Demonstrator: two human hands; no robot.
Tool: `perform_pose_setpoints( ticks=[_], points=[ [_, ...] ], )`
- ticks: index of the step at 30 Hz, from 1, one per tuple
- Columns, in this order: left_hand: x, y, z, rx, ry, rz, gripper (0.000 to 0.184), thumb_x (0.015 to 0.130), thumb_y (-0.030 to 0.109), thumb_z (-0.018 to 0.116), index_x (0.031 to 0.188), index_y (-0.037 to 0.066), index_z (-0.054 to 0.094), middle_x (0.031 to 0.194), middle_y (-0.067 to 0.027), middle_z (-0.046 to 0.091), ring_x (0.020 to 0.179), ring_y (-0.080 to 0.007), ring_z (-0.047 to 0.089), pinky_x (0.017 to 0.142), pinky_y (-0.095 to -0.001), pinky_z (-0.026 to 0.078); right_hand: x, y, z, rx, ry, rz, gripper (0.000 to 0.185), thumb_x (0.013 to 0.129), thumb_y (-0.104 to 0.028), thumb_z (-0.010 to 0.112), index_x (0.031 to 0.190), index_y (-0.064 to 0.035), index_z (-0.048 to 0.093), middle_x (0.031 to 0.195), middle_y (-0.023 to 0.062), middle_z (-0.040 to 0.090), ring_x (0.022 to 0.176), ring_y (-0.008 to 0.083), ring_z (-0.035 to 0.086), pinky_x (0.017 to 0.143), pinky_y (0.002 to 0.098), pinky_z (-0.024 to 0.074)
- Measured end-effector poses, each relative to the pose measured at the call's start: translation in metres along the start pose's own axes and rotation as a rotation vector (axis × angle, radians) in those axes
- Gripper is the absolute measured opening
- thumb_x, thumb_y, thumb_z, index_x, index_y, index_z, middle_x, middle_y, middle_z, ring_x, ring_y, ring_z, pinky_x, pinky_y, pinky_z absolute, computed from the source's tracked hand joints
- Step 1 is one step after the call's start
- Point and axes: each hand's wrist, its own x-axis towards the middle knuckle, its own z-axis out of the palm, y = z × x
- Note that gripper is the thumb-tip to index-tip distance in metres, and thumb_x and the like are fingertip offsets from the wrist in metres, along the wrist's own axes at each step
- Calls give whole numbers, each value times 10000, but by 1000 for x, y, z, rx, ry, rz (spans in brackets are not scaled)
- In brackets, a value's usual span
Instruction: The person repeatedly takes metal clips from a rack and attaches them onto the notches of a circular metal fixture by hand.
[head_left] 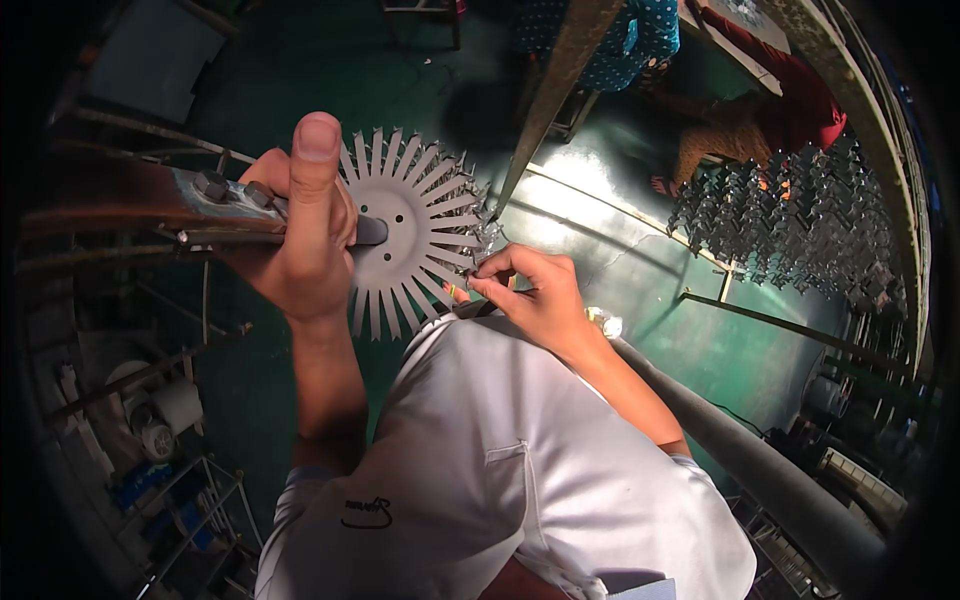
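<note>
A round metal disc with many slotted arms [400, 225] hangs in front of me, several layers deep, with small metal pieces clustered along its right edge. A short grey shaft [371, 232] sticks out of its centre. My left hand [305, 225] is closed around the shaft beside a bolted metal bar [150, 195], its thumb pointing up. At the disc's lower right rim, my right hand [535, 295] is closed in a pinch, thumb against fingertips. Whatever lies between those fingertips is too small to make out.
A rack of stacked dark metal pieces [800, 235] hangs at the right. Two people sit beyond it, one in a teal dotted top [625, 45]. A metal post [550, 105] stands ahead, and a thick grey pipe [740, 450] runs along my right. Machinery [165, 415] stands at lower left.
</note>
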Motion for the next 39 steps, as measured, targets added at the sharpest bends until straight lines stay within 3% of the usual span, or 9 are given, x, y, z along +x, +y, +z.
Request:
perform_pose_setpoints(
  ticks=[10,11,14,16,17,18,21,27,39],
  points=[
    [-1,-20,-9,-72,-57,-45,476,1047,231,537,616,121,369,456,43,289,332,-39,240,319,-217,189,23,-42,-103,-238,-152,86,238,880,-197,751,987,9,703,873,143,716,786,261,706,677,365,554],
    [-1,-20,-10,-73,-26,-53,464,1039,233,556,629,119,373,457,45,283,334,-36,238,318,-216,188,30,-45,-124,-278,12,223,272,877,-210,750,1001,27,699,898,145,721,794,262,703,732,361,547],
    [-1,-17,-7,-55,-21,-65,457,1029,242,577,639,121,372,455,51,282,333,-30,230,316,-213,192,65,-31,-212,-509,842,-88,232,865,-170,760,992,20,724,923,173,742,851,256,727,743,332,544],
    [-1,-15,-5,-53,-27,-59,458,1024,245,586,639,124,370,454,53,282,332,-27,226,315,-211,193,73,-34,-283,-605,1085,370,245,914,-197,692,1037,12,723,964,196,731,851,283,701,793,363,535],
    [-2,-15,-5,-48,-19,-59,457,1021,244,589,639,124,369,452,54,283,330,-27,225,315,-210,193,82,-7,-317,-791,1288,-337,290,935,-213,661,1113,12,701,1038,202,708,926,277,673,862,393,511],
    [-2,-14,-4,-43,-10,-57,457,1019,242,593,639,125,369,451,55,283,329,-26,224,314,-209,193,87,-16,-339,-1108,1376,-433,314,945,-208,650,1165,14,679,1098,208,679,1009,300,642,916,408,486],
    [-2,-14,-3,-43,-2,-48,449,1013,232,602,646,124,369,452,54,286,329,-26,230,314,-208,194,111,-31,-401,-1179,1684,-336,324,937,-217,658,1114,53,694,900,233,732,767,359,730,682,418,567],
    [-2,-20,-5,-13,12,-23,439,1013,227,602,655,120,374,451,52,297,330,-27,237,315,-208,195,118,-38,-440,-1180,1715,-98,302,906,-275,672,1012,-4,755,794,251,703,752,386,723,699,450,561],
    [0,-21,-1,9,52,-15,469,1006,188,603,618,139,345,448,60,295,350,-23,231,334,-212,184,142,-50,-436,-1043,1784,-368,211,895,-202,673,970,-29,768,802,167,741,731,307,733,688,387,559]
  ],
)
